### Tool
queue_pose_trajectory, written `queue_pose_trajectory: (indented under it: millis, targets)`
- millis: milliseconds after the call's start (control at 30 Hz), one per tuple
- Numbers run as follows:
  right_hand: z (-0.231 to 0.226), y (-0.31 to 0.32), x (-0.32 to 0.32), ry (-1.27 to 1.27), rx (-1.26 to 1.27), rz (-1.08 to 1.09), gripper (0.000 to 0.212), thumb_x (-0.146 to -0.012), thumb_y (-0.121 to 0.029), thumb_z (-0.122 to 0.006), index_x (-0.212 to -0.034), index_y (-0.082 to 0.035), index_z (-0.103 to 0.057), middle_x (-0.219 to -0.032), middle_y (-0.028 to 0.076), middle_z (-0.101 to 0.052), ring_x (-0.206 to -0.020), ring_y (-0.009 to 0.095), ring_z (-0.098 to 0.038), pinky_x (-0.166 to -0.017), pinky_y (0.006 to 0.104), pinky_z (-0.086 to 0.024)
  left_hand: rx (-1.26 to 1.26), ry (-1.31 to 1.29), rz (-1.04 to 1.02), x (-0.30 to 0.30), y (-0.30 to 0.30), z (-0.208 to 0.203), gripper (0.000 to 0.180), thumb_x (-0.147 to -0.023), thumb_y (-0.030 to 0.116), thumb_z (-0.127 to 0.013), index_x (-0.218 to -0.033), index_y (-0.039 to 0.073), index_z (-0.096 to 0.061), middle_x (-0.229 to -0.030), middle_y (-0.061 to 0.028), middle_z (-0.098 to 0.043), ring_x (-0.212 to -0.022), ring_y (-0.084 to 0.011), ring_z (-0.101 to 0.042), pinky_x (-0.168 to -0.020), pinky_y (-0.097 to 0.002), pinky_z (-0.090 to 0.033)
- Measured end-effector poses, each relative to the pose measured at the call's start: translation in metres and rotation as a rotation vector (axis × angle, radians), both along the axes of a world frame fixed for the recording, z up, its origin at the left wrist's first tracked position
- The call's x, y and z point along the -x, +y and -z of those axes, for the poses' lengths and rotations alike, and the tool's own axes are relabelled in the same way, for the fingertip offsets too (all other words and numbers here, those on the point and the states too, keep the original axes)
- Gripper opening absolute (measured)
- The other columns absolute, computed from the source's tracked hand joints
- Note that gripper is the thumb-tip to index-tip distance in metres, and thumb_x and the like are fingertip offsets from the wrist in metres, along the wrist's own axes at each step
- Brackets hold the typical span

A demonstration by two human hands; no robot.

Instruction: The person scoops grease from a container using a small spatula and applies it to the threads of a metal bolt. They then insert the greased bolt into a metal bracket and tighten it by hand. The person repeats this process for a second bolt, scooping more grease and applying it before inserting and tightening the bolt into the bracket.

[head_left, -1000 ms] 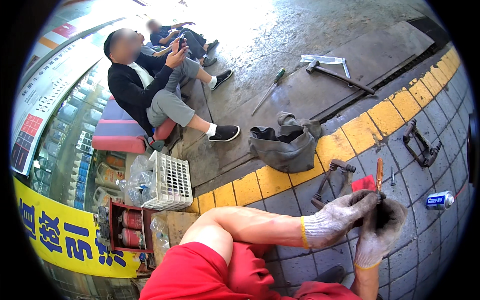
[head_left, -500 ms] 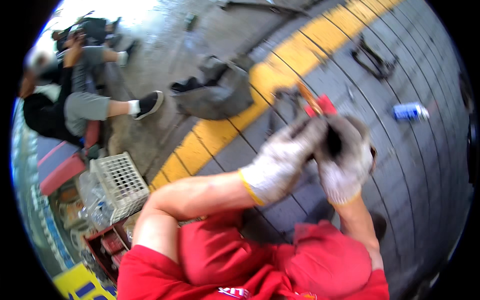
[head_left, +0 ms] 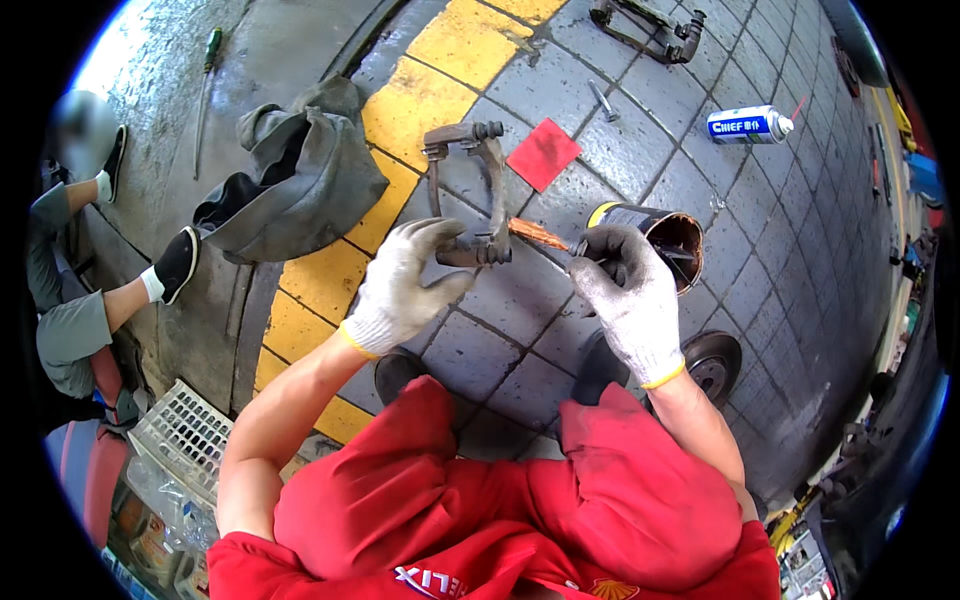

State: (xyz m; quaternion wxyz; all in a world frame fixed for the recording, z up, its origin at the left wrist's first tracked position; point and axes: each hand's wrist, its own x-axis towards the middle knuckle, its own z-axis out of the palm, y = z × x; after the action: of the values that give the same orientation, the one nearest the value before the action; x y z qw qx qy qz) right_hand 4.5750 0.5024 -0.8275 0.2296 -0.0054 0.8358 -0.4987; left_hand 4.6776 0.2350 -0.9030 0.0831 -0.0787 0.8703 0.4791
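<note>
My left hand, in a white work glove, is open with thumb and fingers apart, beside the lower end of a brake caliper bracket on the tiles; whether it touches cannot be told. My right hand, gloved likewise, pinches the dark end of a short rod coated in orange-brown grease. The rod points left toward the bracket's lower end. Right behind that hand is a dark open tin with a yellow rim, its inside smeared brown. A red square piece lies beyond the rod.
On the tiles are a second bracket, a bolt, a blue-and-white spray can and a brake disc. A grey bag, a screwdriver, a white crate and a seated person's leg are left.
My hands, together around the tin before, have come apart. The left has moved to the bracket; the right holds the greased rod beside the tin. The view has shifted, too.
</note>
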Motion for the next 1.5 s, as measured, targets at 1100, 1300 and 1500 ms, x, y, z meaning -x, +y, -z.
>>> queue_pose_trajectory:
  millis: [1100, 1300, 1500]
  targets:
    - [0.07, 0.016, -0.02, -0.394, 0.152, -0.111, 0.028, -0.1, -0.012, -0.075, -0.123, 0.001, -0.067, -0.101, 0.006, -0.071, -0.08, 0.011, -0.068, -0.065, 0.0309, -0.06, 0.084, 0.104, 0.304, 0.018, -0.002, 0.04, 0.05, -0.075, 0.019, -0.091, -0.121, 0.006, -0.077, -0.124, -0.0165, -0.076, -0.112, -0.0422, -0.071, -0.098, -0.0491, -0.056]
    - [0.07, 0.019, -0.014, -0.379, 0.142, -0.155, 0.025, -0.1, -0.014, -0.077, -0.121, -0.002, -0.068, -0.097, 0.004, -0.071, -0.077, 0.01, -0.067, -0.066, 0.0301, -0.058, 0.12, 0.096, 0.294, 0.016, 0.001, 0.041, 0.05, -0.075, 0.017, -0.092, -0.123, 0.008, -0.077, -0.128, -0.0137, -0.075, -0.117, -0.04, -0.07, -0.101, -0.0486, -0.055]
    - [0.069, 0.016, -0.012, -0.396, 0.151, -0.164, 0.026, -0.099, -0.017, -0.078, -0.118, -0.002, -0.069, -0.096, 0.004, -0.072, -0.076, 0.01, -0.066, -0.066, 0.0309, -0.056, 0.141, 0.097, 0.308, 0.016, 0.0, 0.045, 0.052, -0.076, 0.018, -0.092, -0.124, 0.009, -0.076, -0.13, -0.013, -0.075, -0.119, -0.0391, -0.068, -0.102, -0.0481, -0.054]
